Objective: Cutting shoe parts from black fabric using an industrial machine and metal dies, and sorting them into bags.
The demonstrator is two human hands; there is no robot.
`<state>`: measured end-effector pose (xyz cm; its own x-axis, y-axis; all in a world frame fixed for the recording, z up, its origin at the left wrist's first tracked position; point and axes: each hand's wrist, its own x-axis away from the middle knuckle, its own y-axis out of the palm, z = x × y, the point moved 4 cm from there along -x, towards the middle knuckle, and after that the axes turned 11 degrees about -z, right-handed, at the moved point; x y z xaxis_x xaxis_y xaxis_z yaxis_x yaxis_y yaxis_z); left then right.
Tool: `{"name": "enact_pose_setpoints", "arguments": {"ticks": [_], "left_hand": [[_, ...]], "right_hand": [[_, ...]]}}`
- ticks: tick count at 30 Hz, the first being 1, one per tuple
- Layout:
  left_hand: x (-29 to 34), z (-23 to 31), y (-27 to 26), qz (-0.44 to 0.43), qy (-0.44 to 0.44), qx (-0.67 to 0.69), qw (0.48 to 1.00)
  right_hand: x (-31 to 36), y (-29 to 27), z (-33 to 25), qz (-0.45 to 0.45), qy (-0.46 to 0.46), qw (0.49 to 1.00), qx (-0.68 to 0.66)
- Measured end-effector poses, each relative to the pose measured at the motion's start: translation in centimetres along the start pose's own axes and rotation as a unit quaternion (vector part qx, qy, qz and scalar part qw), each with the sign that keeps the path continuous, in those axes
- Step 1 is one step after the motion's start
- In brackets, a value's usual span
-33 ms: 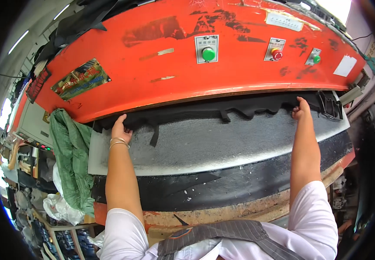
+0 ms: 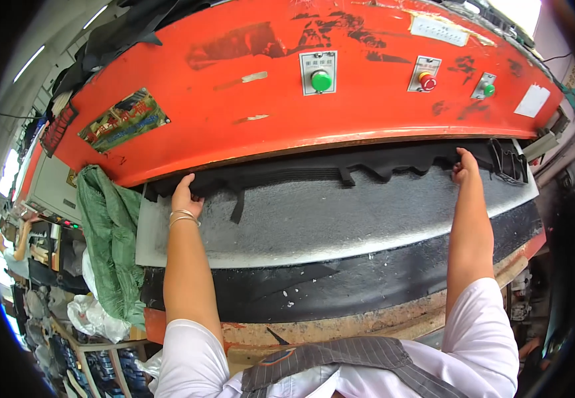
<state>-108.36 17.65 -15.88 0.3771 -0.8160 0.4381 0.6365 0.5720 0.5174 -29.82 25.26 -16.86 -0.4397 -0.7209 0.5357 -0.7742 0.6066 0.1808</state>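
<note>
Biggest by far, a red machine beam (image 2: pixel 314 116), smooth painted metal, scuffed and patched with black smears. Arches from side to side above the work. Below, a table (image 2: pixel 340 325) with a worn, chipped front edge, faced in part with a glossy black sheet (image 2: pixel 393 278) flecked with pale scraps. On top, a wide grey board (image 2: pixel 300 222), faintly grained, fading to white along the near edge. At left, a crumpled green sheet (image 2: pixel 108 245), creased like woven plastic, hanging in loose folds.

Next in size, the black material (image 2: pixel 287 169): lies at the board's far side, right under the beam's lower lip, straight ahead of both hands. Runs lengthwise from left to right, roughly square to the forearms, with neither hand clearly nearer. Looks soft, matt and layered, with a ragged near edge of waves, notches and dangling tabs (one tab hanging just right of the left hand). At its right end, thin black looped strips (image 2: pixel 509 162), bent into narrow curves.

Well apart, the left hand (image 2: pixel 186 196) at the left part of the black edge, the right hand (image 2: pixel 464 166) near the loops. Fingers curled on both, apparently touching the material; cannot tell whether pinched or merely resting.

Smallest, a domed green button (image 2: pixel 321 81) and thin, shiny bangles (image 2: pixel 182 217) around the left wrist.
</note>
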Motion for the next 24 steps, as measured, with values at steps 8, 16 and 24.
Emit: {"name": "enact_pose_setpoints", "arguments": {"ticks": [8, 16, 24], "left_hand": [[1.5, -2.7, 2.2, -0.040, 0.029, 0.154, 0.987], [2.1, -2.2, 1.8, 0.020, 0.021, -0.303, 0.953], [9.6, -3.6, -0.6, -0.003, 0.010, -0.317, 0.948]], "right_hand": [[-1.6, -0.4, 0.0, -0.075, -0.071, 0.995, 0.012], [-0.1, 2.1, 0.7, 0.065, -0.060, 0.983, 0.161], [4.6, -3.4, 4.4, 0.081, -0.061, 0.974, 0.203]]}}
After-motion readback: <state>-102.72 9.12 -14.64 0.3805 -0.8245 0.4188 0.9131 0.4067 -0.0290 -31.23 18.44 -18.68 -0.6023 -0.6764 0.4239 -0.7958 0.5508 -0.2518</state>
